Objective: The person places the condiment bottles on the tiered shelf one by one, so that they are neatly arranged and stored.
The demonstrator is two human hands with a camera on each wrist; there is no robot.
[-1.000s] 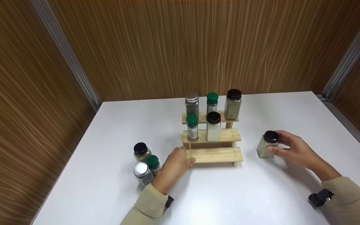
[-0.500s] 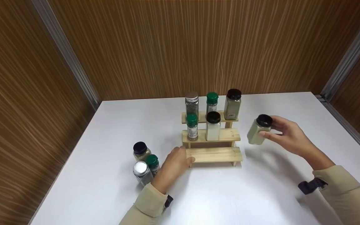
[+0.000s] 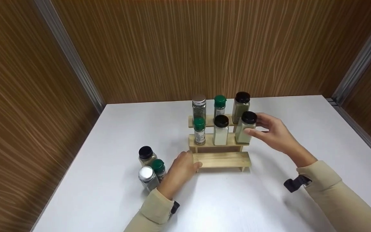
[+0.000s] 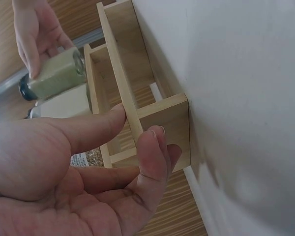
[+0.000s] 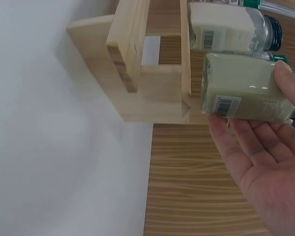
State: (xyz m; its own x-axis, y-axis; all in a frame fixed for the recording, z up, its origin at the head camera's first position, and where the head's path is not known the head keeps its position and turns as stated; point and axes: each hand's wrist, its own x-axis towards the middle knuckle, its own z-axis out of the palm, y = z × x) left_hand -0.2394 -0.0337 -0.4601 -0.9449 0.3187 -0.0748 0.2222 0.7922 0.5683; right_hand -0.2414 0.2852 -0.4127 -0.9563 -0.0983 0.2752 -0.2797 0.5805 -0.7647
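My right hand holds a square spice jar with a black lid and pale green powder, thumb on one side and fingers on the other. The jar is upright at the right end of the middle step of a wooden three-step spice rack. In the right wrist view the jar's base is right at the step's edge. My left hand pinches the left end of the lowest step; the left wrist view shows the thumb and fingers around that board. A white-powder jar stands left of the held jar.
A small green-capped jar shares the middle step. On the top step stand a grey-capped jar, a green-capped jar and a black-lidded jar. Three more jars, one white-capped, cluster on the white table beside my left forearm.
My right hand has lifted the pale green jar off the table and carried it left to the rack's middle step. The left hand has stayed on the rack.
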